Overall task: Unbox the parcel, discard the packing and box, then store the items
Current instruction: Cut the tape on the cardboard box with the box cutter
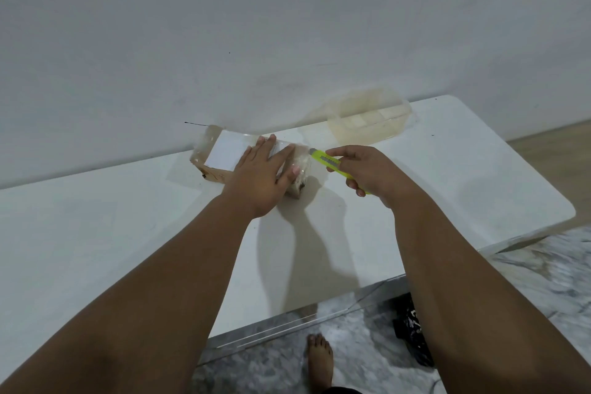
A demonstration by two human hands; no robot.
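Head view. White table (128,233), set against a pale wall (287,9). Parcel (224,153): small brown cardboard box wrapped in clear tape, white label on top, lying on the table near the wall. Left hand (260,176): flat, fingers spread, pressing down on the parcel's top, gripping nothing. Right hand (367,173): clenched around a yellow-green utility knife (326,163), its tip at the parcel's right end; blade contact cannot be judged. Clear plastic compartment tray (367,118): on the table beyond the right hand, apart from the parcel. Marbled floor (543,281) below the table edge, with a bare foot (319,358) and a dark item (412,329) beside it
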